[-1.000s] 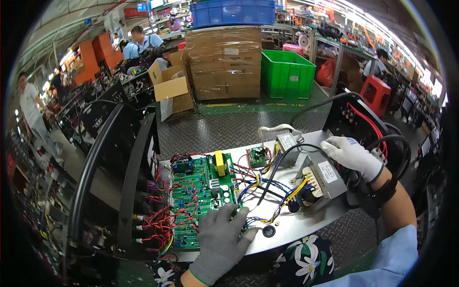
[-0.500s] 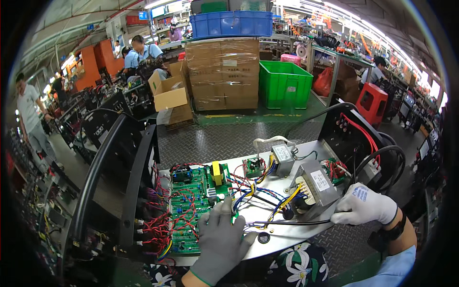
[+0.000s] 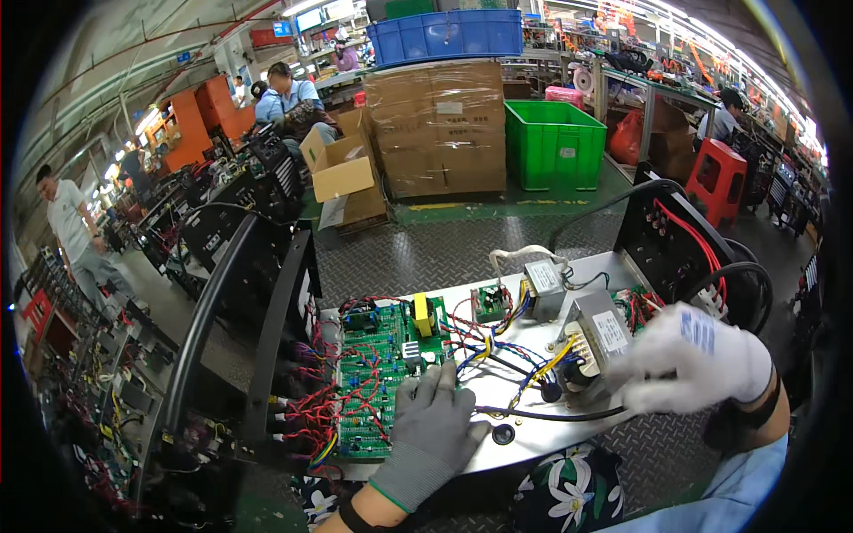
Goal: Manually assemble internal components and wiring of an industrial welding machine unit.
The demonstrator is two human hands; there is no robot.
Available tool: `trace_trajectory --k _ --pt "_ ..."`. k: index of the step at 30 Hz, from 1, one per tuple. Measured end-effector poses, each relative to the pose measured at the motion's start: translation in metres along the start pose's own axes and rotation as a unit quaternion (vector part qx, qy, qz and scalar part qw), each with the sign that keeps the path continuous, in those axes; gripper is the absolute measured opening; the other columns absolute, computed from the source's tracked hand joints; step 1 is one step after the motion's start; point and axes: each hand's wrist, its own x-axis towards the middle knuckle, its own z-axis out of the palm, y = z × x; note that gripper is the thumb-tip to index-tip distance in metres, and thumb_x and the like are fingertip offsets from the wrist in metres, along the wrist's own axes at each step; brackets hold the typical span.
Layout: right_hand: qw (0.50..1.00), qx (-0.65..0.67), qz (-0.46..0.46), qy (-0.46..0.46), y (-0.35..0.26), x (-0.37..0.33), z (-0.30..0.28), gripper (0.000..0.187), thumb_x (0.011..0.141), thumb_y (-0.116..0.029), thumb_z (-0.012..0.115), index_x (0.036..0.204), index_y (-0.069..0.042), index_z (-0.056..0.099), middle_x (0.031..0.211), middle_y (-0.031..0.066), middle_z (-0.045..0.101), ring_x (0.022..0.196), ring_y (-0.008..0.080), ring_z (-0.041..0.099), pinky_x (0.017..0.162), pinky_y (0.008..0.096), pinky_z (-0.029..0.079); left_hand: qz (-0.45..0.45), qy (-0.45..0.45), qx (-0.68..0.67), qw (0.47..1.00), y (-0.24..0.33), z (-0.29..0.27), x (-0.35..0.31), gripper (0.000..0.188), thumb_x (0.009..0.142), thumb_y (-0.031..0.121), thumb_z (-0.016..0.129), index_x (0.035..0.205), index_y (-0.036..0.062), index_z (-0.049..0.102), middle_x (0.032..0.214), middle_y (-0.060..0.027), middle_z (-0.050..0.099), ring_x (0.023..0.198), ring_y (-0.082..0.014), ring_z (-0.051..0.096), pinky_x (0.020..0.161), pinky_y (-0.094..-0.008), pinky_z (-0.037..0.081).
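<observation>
Grey-gloved left hand (image 3: 433, 428) lies flat, fingers spread, on the green circuit board (image 3: 378, 377); white-gloved right hand (image 3: 689, 357) blurred, grip unclear

A factory hall with a grey studded metal floor (image 3: 426, 253) — strip lights (image 3: 302, 7) run overhead. Far off stand wrapped cardboard boxes (image 3: 435, 129), a green crate (image 3: 555, 144) and, to the right, a red stool (image 3: 715, 178).

1. We see a flat grey metal chassis plate (image 3: 524, 440) carrying everything.
2. On it we note a green printed circuit board (image 3: 378, 373), a grey boxy transformer (image 3: 593, 336), and a small round black grommet (image 3: 504, 434).
</observation>
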Motion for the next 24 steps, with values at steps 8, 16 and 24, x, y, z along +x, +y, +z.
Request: trace_trajectory --k 8,16,24 --pt "0.977 -0.189 -0.079 0.05 0.008 0.084 -0.015 0.016 0.082 -0.018 0.055 0.088 -0.006 0.063 0.079 0.0108 0.06 0.079 0.0284 0.062 0.068 0.0389 0.049 -0.03 0.022 -0.034 0.999 0.009 0.005 -0.006 0.048 0.072 0.045 0.068 0.09 0.0017 0.059 0.127 -0.0284 0.049 0.119 -0.0402 0.044 0.101 -0.0539 0.026" --pt "0.975 -0.185 0.071 -0.102 0.001 0.204 0.07 0.028 0.081 -0.024 0.052 0.09 -0.002 0.068 0.08 0.0172 0.067 0.079 0.0319 0.067 0.072 0.0413 0.053 -0.036 0.047 -0.037 0.998 0.006 0.014 -0.011 0.05 0.071 0.044 0.069 0.095 0.0023 0.057 0.122 -0.0284 0.051 0.119 -0.0405 0.044 0.104 -0.0547 0.025" --pt "0.963 -0.145 0.194 -0.121 -0.001 0.224 0.088 0.034 0.075 -0.027 0.054 0.091 -0.001 0.068 0.091 0.0189 0.068 0.085 0.0315 0.066 0.073 0.0402 0.052 -0.019 0.051 -0.033 0.998 0.004 0.013 -0.013 0.046 0.076 0.04 0.065 0.098 0.0011 0.054 0.115 -0.0293 0.052 0.119 -0.0406 0.044 0.103 -0.0535 0.024"
